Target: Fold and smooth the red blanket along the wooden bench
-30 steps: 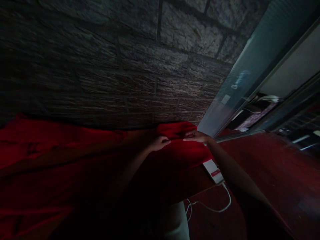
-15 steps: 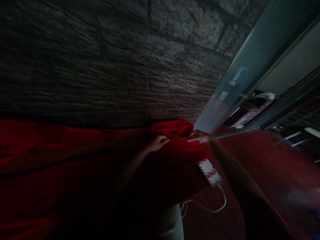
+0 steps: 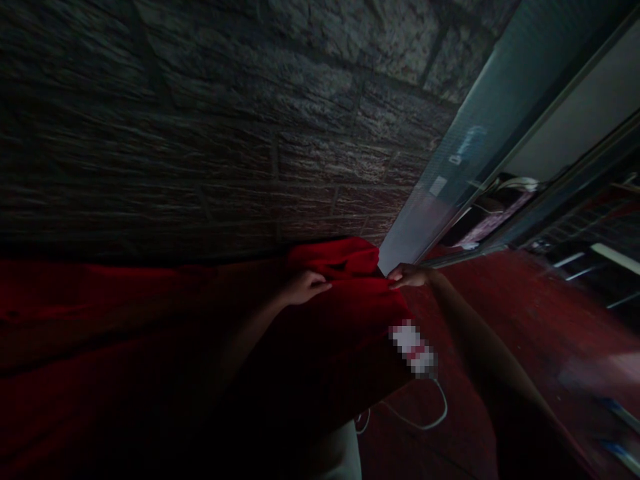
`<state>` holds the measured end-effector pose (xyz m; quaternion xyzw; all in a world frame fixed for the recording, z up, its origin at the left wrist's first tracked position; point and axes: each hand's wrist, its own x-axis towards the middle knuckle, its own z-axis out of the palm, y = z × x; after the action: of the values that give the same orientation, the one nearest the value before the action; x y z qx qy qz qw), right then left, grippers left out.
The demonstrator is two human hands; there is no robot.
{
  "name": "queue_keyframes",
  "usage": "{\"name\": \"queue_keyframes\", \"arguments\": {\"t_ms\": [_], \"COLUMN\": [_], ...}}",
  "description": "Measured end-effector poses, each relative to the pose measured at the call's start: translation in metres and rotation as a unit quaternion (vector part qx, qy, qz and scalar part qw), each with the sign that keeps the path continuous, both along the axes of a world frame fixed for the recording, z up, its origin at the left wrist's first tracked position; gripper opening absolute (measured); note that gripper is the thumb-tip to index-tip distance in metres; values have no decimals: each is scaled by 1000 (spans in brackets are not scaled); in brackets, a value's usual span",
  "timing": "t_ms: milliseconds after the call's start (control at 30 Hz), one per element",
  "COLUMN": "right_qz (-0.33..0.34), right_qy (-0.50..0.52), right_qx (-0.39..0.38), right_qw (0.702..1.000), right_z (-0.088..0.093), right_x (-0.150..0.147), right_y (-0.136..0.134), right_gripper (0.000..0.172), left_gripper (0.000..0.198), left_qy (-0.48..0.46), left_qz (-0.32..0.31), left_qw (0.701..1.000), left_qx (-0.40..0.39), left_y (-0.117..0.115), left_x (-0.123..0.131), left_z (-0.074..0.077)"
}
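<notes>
A red cloth (image 3: 357, 300) lies in front of me near the end of a dark surface, its upper edge stretched between my two hands. My left hand (image 3: 304, 288) pinches that edge on the left. At the cloth's right corner, my right hand (image 3: 409, 275) holds the edge between thumb and fingers. Behind this edge sits a bunched, folded heap of red cloth (image 3: 335, 251) against the wall. Deep shadow hides the lower part of the cloth.
A stone-block wall (image 3: 240, 133) rises behind the surface. A blurred white-and-red object (image 3: 413, 348) with a white cable (image 3: 444, 407) lies at the surface's right end. More red fabric (image 3: 100, 287) spreads to the left. The red floor (image 3: 480, 300) and a doorway are at right.
My hands have moved apart, the right one sliding out to the cloth's corner, so the edge between them is longer. The whole view has shifted slightly.
</notes>
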<state>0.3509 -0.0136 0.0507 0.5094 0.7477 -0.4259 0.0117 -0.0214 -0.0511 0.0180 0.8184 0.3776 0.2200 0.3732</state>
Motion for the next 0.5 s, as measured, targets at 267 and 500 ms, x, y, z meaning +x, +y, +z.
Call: {"name": "queue_keyframes", "arguments": {"t_ms": [267,500], "right_qz": [-5,-16], "right_qy": [-17,5], "right_qx": [-5,-22], "right_qw": [1000,1000], "right_z": [0,0], "right_x": [10,13], "right_y": [5,-12], "right_gripper": [43,46], "left_gripper": [40,38], "left_qy": [-2,-14], "left_qz": [14,3], "left_qw": [997,997], "left_qx": [-80,-71], "left_y": [5,5], "left_x": [-3,-8], "left_z": [6,2]}}
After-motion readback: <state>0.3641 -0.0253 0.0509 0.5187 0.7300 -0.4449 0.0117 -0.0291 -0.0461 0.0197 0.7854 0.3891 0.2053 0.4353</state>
